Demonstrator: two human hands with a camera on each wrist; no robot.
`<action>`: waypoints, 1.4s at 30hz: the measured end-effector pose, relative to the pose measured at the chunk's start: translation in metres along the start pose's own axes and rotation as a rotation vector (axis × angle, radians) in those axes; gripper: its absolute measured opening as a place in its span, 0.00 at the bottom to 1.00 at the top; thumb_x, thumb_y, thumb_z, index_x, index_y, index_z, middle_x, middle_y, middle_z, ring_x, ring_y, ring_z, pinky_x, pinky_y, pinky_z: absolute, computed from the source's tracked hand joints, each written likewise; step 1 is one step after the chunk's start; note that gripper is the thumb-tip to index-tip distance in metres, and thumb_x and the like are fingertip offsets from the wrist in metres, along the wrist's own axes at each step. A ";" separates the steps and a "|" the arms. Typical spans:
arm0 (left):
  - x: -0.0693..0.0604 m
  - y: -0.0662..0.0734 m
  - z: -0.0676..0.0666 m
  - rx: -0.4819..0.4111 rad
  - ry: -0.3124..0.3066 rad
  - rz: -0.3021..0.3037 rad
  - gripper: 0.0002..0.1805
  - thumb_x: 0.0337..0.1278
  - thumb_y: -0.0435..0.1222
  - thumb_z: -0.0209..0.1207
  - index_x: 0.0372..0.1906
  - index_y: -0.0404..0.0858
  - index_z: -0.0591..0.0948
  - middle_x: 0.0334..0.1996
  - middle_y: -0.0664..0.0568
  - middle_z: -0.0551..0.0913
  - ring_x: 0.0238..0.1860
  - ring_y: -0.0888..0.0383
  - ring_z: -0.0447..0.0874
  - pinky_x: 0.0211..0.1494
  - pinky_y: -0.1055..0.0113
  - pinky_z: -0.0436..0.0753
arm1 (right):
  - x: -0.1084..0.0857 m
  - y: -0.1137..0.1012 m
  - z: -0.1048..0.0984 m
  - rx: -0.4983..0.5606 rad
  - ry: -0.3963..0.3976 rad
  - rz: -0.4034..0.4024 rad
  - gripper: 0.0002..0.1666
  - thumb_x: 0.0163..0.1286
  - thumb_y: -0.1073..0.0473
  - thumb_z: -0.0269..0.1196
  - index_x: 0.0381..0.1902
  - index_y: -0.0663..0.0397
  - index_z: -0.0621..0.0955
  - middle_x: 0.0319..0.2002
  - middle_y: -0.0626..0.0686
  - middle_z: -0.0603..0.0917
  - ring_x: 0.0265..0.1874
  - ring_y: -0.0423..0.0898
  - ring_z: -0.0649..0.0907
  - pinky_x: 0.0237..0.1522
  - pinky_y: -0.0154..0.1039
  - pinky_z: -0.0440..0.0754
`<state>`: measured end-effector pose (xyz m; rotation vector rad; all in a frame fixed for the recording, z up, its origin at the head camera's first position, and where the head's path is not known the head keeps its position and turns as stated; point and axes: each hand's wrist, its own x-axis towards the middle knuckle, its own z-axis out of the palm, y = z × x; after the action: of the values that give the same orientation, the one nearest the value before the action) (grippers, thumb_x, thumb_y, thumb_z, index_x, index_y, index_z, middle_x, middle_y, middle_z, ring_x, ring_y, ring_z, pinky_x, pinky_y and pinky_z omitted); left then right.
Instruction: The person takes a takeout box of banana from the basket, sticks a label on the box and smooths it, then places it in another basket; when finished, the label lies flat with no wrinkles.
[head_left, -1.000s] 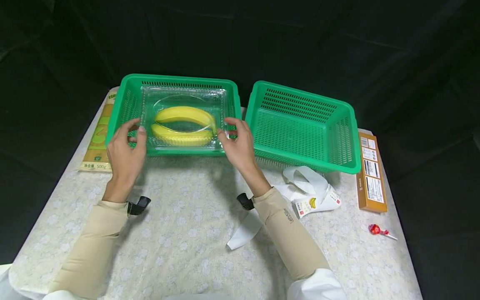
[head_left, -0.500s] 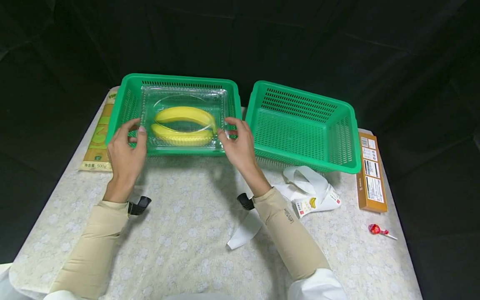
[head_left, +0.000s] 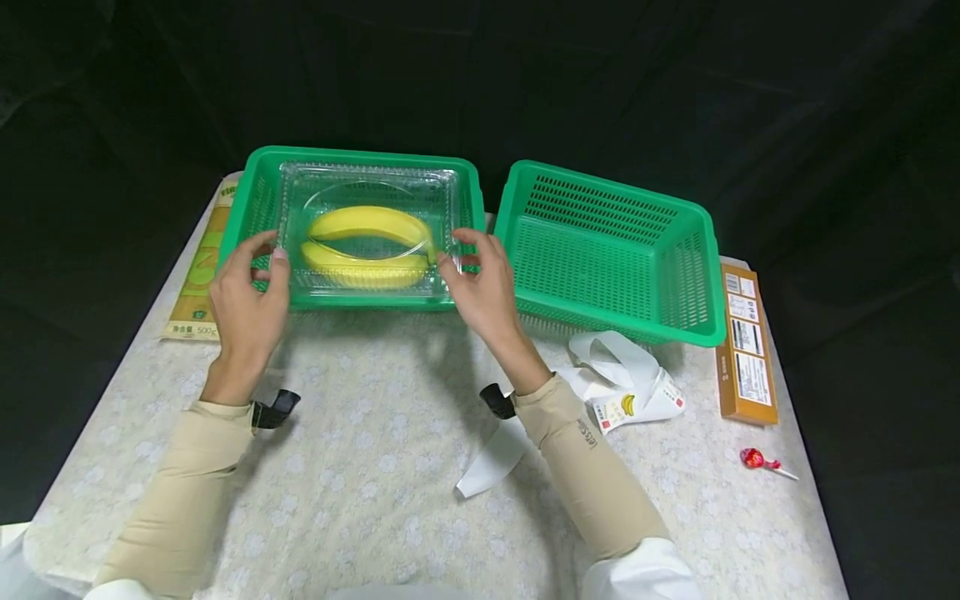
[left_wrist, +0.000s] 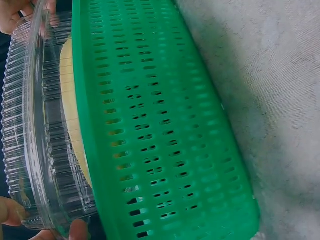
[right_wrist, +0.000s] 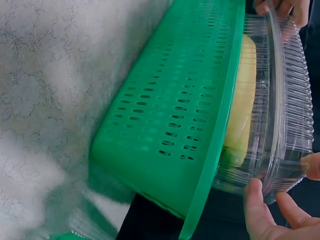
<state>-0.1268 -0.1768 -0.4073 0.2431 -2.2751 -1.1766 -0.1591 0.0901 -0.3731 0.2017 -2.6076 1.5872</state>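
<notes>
Two yellow bananas (head_left: 367,218) show through a clear plastic clamshell box (head_left: 296,196) with its lid down over them. The box sits level in the mouth of the left green basket (head_left: 255,167), its upper part above the rim in both wrist views. My left hand (head_left: 251,304) grips the box's left end between thumb and fingers. At the opposite end my right hand (head_left: 483,287) pinches the box near its front corner, fingertips (right_wrist: 254,192) on the rim seam. How far the box's bottom stands above the basket floor is hidden.
Another green basket (head_left: 585,267) stands at the right. Before it lies a crumpled white paper strip (head_left: 645,404) with a banana print. An orange-brown carton (head_left: 746,350) and a red lollipop (head_left: 753,457) lie farther right. A green-brown package (head_left: 202,275) lies left of the left basket.
The clear box with the bananas has shifted slightly upward in the head view, both hands moving with it. The view itself has also shifted a little. Both hands keep their hold.
</notes>
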 end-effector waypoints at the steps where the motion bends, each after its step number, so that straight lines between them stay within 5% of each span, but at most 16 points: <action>1: 0.000 0.000 0.000 0.002 0.003 0.003 0.19 0.71 0.43 0.54 0.59 0.39 0.83 0.52 0.42 0.88 0.29 0.86 0.68 0.42 0.67 0.73 | 0.000 0.000 0.000 -0.003 -0.001 0.001 0.25 0.72 0.55 0.61 0.64 0.55 0.76 0.61 0.58 0.76 0.52 0.55 0.82 0.52 0.47 0.84; 4: -0.001 -0.001 0.001 0.005 0.007 0.008 0.19 0.71 0.42 0.54 0.58 0.39 0.83 0.52 0.41 0.88 0.28 0.86 0.68 0.41 0.72 0.70 | 0.000 -0.001 0.000 -0.002 -0.002 0.002 0.25 0.72 0.55 0.61 0.64 0.54 0.77 0.61 0.58 0.75 0.52 0.55 0.82 0.53 0.47 0.84; 11: 0.000 -0.001 0.001 -0.004 -0.002 0.003 0.19 0.71 0.43 0.54 0.59 0.39 0.83 0.52 0.41 0.87 0.28 0.85 0.68 0.42 0.63 0.73 | 0.001 0.001 0.000 0.002 -0.002 0.009 0.25 0.71 0.55 0.61 0.64 0.54 0.77 0.61 0.57 0.75 0.51 0.54 0.82 0.52 0.46 0.84; 27: -0.002 0.008 -0.007 -0.024 0.005 -0.011 0.19 0.70 0.42 0.54 0.60 0.40 0.82 0.54 0.43 0.87 0.28 0.85 0.69 0.42 0.76 0.68 | -0.005 -0.011 -0.007 0.001 0.001 -0.016 0.25 0.71 0.55 0.61 0.64 0.54 0.76 0.61 0.56 0.75 0.52 0.53 0.81 0.52 0.45 0.84; 42: -0.002 0.009 -0.008 -0.041 0.021 -0.001 0.19 0.69 0.40 0.55 0.59 0.38 0.83 0.53 0.42 0.87 0.28 0.83 0.69 0.41 0.79 0.68 | -0.007 -0.012 -0.008 0.003 0.009 -0.022 0.25 0.71 0.55 0.61 0.64 0.54 0.76 0.62 0.57 0.75 0.53 0.55 0.81 0.53 0.46 0.84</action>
<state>-0.1201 -0.1757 -0.3973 0.2400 -2.2310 -1.2145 -0.1498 0.0923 -0.3597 0.2230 -2.5869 1.5819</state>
